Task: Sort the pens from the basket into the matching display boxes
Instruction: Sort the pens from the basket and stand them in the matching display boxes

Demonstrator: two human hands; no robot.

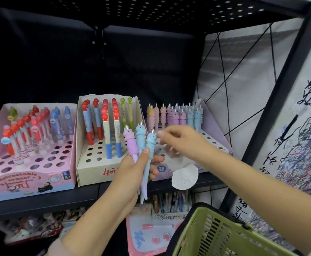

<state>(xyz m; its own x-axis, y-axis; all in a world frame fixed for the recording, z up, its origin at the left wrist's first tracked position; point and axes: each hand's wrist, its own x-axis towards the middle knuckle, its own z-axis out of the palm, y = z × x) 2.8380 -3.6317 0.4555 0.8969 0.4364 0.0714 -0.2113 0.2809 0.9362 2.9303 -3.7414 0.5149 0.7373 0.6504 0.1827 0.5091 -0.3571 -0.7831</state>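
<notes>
Black shelf (40,201) carried 3 display boxes: pink eraser box (66,169) left, white box (88,170) mid, lilac unicorn-pen box (215,130) right. Green basket (215,235) sat lower right. L hand (132,169) gripped 3 unicorn pens (141,141) upright, before mid box. R hand (180,139) hovered over lilac box, fingers loosely curled, empty.

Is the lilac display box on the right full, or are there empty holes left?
Not full. The lilac cardboard display box holds unicorn-topped pens in its back rows only; several front holes show empty.
</notes>
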